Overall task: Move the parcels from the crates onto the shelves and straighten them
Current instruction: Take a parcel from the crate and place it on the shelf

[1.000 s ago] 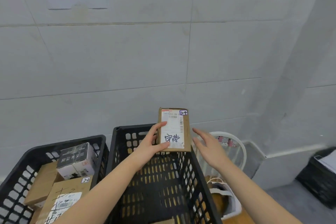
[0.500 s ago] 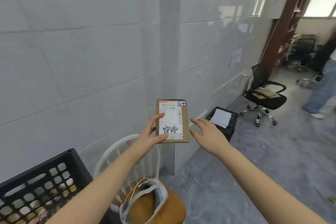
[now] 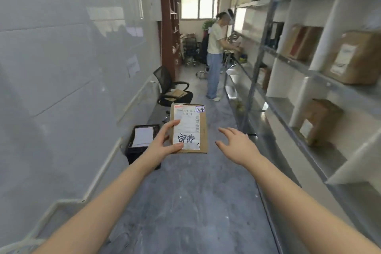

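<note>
A worker carries a small cardboard parcel (image 3: 188, 129) down a narrow stockroom aisle, held out at chest height in the left hand (image 3: 165, 144). The thumb is clamped across the lower part of its white shipping label and the fingers curl round its left edge, so the label faces up and stays readable. A handwritten "2-4" sticker (image 3: 200, 109) at the parcel's top right corner probably names the bay it is bound for, which would explain the face-up carry. The right hand (image 3: 237, 144) hovers just beside the parcel's right edge, fingers spread and relaxed, holding nothing and not touching the box; it looks ready to take the other side for placing. The parcel is not yet shelved and hangs over the grey floor (image 3: 185, 202) between the tiled wall (image 3: 61, 68) and the metal shelves (image 3: 309, 72) along the right. White dividers (image 3: 323, 47) split those shelves into bays, several already holding brown cartons (image 3: 358, 57), one on the lower tier (image 3: 317, 121) standing askew. Farther down, a second person (image 3: 214, 53) works at the same shelves, partly filling the aisle. A black office chair (image 3: 173, 88) and a black crate (image 3: 134, 154) topped with white paper sit along the wall side. The nearest bays appear reachable without obstruction.
</note>
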Action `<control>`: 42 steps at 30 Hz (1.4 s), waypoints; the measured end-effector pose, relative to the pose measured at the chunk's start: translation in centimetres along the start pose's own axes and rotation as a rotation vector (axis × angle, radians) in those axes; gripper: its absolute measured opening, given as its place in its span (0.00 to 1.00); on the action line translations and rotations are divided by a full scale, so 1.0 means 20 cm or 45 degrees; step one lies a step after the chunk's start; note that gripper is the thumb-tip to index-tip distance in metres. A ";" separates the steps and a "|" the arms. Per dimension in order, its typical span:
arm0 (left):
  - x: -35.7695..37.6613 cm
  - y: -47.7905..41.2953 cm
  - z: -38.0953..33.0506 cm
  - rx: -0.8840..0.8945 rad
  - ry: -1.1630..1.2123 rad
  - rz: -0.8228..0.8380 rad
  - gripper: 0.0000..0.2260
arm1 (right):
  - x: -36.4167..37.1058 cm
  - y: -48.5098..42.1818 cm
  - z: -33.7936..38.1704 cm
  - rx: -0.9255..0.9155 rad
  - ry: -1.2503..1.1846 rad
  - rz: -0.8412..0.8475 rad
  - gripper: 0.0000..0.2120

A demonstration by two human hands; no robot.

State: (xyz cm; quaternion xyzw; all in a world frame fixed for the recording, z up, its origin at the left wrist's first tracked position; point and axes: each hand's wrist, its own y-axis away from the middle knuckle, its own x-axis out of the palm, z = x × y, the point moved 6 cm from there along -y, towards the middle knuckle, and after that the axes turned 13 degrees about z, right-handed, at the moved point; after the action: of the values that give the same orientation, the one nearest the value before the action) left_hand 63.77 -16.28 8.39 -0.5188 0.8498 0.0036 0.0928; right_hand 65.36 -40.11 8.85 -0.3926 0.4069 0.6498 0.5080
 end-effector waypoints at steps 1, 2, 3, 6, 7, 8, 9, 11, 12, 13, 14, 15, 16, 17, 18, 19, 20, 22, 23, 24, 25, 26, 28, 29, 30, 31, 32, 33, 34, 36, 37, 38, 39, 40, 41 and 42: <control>0.04 -0.10 0.00 0.017 -0.006 0.064 0.28 | -0.04 0.01 -0.10 0.059 -0.003 -0.027 0.27; 0.09 -0.21 0.00 0.042 -0.010 0.124 0.28 | -0.09 0.01 -0.19 0.114 -0.007 -0.052 0.27; 0.14 -0.31 -0.01 0.065 -0.011 0.184 0.28 | -0.13 0.03 -0.27 0.165 -0.009 -0.081 0.27; 0.31 -0.59 -0.05 0.123 -0.014 0.350 0.27 | -0.24 0.07 -0.49 0.323 -0.034 -0.179 0.28; 0.36 -0.68 -0.06 0.146 -0.016 0.415 0.27 | -0.27 0.08 -0.55 0.378 -0.046 -0.209 0.27; 0.42 -0.78 -0.07 0.166 -0.018 0.483 0.27 | -0.30 0.10 -0.60 0.430 -0.052 -0.235 0.27; 0.46 -0.86 -0.08 0.180 -0.012 0.547 0.27 | -0.32 0.11 -0.63 0.481 -0.057 -0.257 0.27; 0.55 -1.01 -0.11 0.207 0.021 0.669 0.27 | -0.37 0.14 -0.69 0.576 -0.076 -0.308 0.26; 0.59 -1.08 -0.13 0.224 0.030 0.731 0.27 | -0.39 0.15 -0.70 0.619 -0.088 -0.336 0.26; 0.62 -1.14 -0.14 0.240 0.028 0.795 0.28 | -0.40 0.18 -0.72 0.663 -0.099 -0.366 0.26; 0.66 -1.19 -0.16 0.265 0.011 0.859 0.28 | -0.42 0.20 -0.73 0.704 -0.103 -0.398 0.26; 0.70 -1.23 -0.18 0.290 -0.012 0.919 0.28 | -0.43 0.24 -0.74 0.748 -0.101 -0.429 0.26; 0.74 -1.26 -0.20 0.318 -0.035 0.983 0.28 | -0.44 0.29 -0.75 0.800 -0.103 -0.464 0.26; 0.78 -1.28 -0.23 0.346 -0.047 1.047 0.28 | -0.45 0.34 -0.76 0.864 -0.109 -0.500 0.26; 0.83 -1.31 -0.24 0.371 -0.047 1.109 0.28 | -0.46 0.40 -0.77 0.929 -0.120 -0.531 0.25; 0.88 -1.32 -0.27 0.390 -0.041 1.160 0.28 | -0.46 0.46 -0.77 0.989 -0.131 -0.554 0.25; 0.93 -1.33 -0.30 0.404 -0.033 1.206 0.27 | -0.46 0.52 -0.77 1.041 -0.133 -0.574 0.25; 1.04 -1.32 -0.34 0.437 0.005 1.302 0.28 | -0.46 0.64 -0.77 1.130 -0.128 -0.600 0.25; 1.09 -1.31 -0.35 0.450 0.021 1.354 0.28 | -0.46 0.70 -0.77 1.170 -0.128 -0.612 0.25; 1.15 -1.31 -0.36 0.463 0.035 1.401 0.28 | -0.46 0.75 -0.77 1.206 -0.125 -0.627 0.25; 1.21 -1.29 -0.37 0.470 0.060 1.444 0.28 | -0.46 0.80 -0.77 1.243 -0.130 -0.645 0.25; 1.27 -1.28 -0.38 0.472 0.082 1.488 0.28 | -0.46 0.86 -0.77 1.281 -0.133 -0.664 0.26; 1.38 -1.24 -0.40 0.471 0.108 1.563 0.28 | -0.46 0.96 -0.77 1.348 -0.136 -0.700 0.26; 1.44 -1.21 -0.41 0.472 0.132 1.597 0.28 | -0.46 1.02 -0.77 1.376 -0.139 -0.716 0.25; 1.50 -1.19 -0.42 0.463 0.159 1.630 0.28 | -0.46 1.07 -0.78 1.400 -0.139 -0.731 0.25; 1.56 -1.17 -0.43 0.453 0.185 1.659 0.28 | -0.46 1.12 -0.79 1.425 -0.139 -0.740 0.26; 1.62 -1.16 -0.44 0.445 0.203 1.681 0.28 | -0.45 1.16 -0.80 1.449 -0.139 -0.749 0.26; 1.67 -1.14 -0.45 0.445 0.217 1.704 0.28 | -0.45 1.21 -0.82 1.475 -0.140 -0.756 0.26; 1.73 -1.13 -0.46 0.445 0.225 1.726 0.28 | -0.45 1.26 -0.84 1.500 -0.141 -0.764 0.26; 1.85 -1.10 -0.44 0.432 0.227 1.763 0.28 | -0.43 1.34 -0.88 1.540 -0.136 -0.771 0.26; 1.90 -1.10 -0.41 0.423 0.233 1.773 0.28 | -0.41 1.37 -0.91 1.553 -0.134 -0.773 0.25; 1.95 -1.09 -0.37 0.416 0.246 1.776 0.28 | -0.39 1.40 -0.95 1.560 -0.139 -0.774 0.25; 1.99 -1.09 -0.32 0.410 0.259 1.776 0.28 | -0.37 1.43 -0.98 1.567 -0.154 -0.772 0.25; 2.03 -1.09 -0.25 0.394 0.272 1.775 0.28 | -0.34 1.44 -1.03 1.573 -0.175 -0.769 0.24; 2.07 -1.10 -0.19 0.380 0.283 1.772 0.28 | -0.30 1.45 -1.07 1.572 -0.198 -0.761 0.23; 2.11 -1.10 -0.12 0.359 0.292 1.766 0.28 | -0.27 1.45 -1.12 1.567 -0.225 -0.751 0.23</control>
State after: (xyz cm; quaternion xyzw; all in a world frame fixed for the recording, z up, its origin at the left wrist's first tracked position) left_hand 64.15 -63.89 6.01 0.1607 0.9806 -0.1025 0.0454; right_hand 40.01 -67.19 9.52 -0.0724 0.5350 0.1648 0.8254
